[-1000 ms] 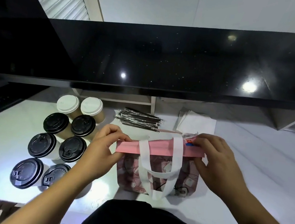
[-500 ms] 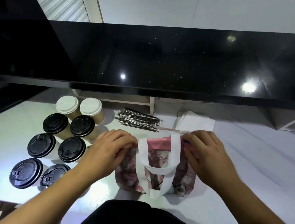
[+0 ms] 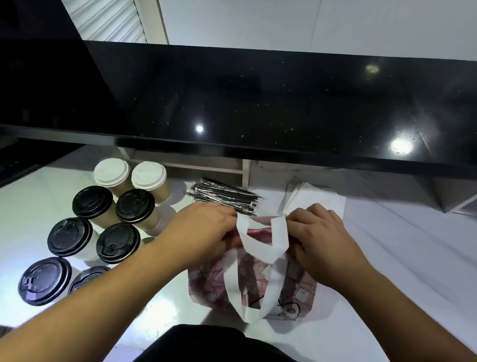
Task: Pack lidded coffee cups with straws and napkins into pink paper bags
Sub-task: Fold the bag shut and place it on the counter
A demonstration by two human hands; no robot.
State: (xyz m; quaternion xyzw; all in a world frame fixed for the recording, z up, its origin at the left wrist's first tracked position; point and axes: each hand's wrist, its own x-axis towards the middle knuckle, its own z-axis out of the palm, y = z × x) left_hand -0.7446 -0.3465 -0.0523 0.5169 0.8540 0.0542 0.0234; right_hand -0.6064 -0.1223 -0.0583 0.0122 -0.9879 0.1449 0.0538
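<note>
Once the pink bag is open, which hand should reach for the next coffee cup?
Left. The left hand is nearest the lidded paper coffee cups; the right hand grips the pink patterned paper bag on its far side.

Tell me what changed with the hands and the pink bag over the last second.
Both hands moved inward along the pink bag's top: the left hand and right hand now pinch it beside the white handles, and the flat folded pink band has bunched up. The cups, straws and napkins stayed put.
</note>
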